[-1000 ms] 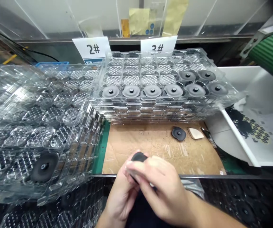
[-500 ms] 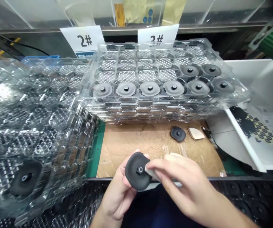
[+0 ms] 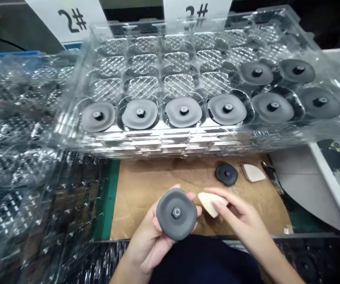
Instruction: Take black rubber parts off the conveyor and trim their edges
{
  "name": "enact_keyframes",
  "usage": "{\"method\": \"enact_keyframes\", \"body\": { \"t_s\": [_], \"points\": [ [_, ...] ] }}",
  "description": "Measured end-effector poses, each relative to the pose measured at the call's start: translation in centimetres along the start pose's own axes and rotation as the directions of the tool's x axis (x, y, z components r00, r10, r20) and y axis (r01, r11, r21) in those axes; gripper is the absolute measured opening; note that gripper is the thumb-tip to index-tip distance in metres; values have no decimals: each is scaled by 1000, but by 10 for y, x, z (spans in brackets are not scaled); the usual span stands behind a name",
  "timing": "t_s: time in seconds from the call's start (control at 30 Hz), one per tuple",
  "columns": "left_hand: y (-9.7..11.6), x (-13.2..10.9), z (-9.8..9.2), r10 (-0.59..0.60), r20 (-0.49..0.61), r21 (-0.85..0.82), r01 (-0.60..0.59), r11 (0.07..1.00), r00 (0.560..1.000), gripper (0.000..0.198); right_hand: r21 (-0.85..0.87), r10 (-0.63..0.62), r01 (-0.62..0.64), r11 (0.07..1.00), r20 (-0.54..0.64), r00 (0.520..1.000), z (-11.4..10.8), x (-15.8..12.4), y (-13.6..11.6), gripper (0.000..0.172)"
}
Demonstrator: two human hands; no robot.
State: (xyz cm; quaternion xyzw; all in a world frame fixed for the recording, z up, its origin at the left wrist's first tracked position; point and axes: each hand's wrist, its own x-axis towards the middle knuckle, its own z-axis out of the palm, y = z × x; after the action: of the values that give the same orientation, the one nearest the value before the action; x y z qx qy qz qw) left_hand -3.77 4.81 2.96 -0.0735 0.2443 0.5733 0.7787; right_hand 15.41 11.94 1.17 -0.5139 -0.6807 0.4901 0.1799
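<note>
My left hand (image 3: 149, 240) holds a dark grey rounded-square disc (image 3: 184, 225) with a small nut-like stub at its middle, stub side up. Between the fingertips of my right hand (image 3: 241, 217) is a cream wedge-shaped sponge (image 3: 211, 203), just right of the disc and apart from it. On the cardboard sheet (image 3: 146, 177) beyond my hands lies another such disc (image 3: 226, 174), and beside it a second cream sponge wedge (image 3: 253, 172). My left fingers wrap the disc from underneath, so some of them are hidden.
A stack of clear plastic trays (image 3: 170, 138) stands ahead; its top tray carries several grey discs (image 3: 183, 111) in the front and right pockets. More clear trays (image 3: 24, 165) are stacked at left. A white bin (image 3: 329, 169) with dark labels is at right. Paper signs (image 3: 72, 19) hang behind.
The sponge has come away from the disc toward the right, and its wedge shape now shows. The disc is turned flatter toward me. My view has moved closer to the trays.
</note>
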Motion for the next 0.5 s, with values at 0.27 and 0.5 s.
{"method": "enact_keyframes", "body": {
  "t_s": [0.27, 0.5],
  "points": [
    [10, 28, 4, -61, 32, 79, 58, 995, 998, 53, -186, -296, 279, 942, -70, 953, -19, 10, -43, 35],
    [10, 28, -3, -36, -123, 151, 54, 987, 992, 54, -291, -397, 460, 839, 251, 883, -11, 47, -82, 30]
  ]
}}
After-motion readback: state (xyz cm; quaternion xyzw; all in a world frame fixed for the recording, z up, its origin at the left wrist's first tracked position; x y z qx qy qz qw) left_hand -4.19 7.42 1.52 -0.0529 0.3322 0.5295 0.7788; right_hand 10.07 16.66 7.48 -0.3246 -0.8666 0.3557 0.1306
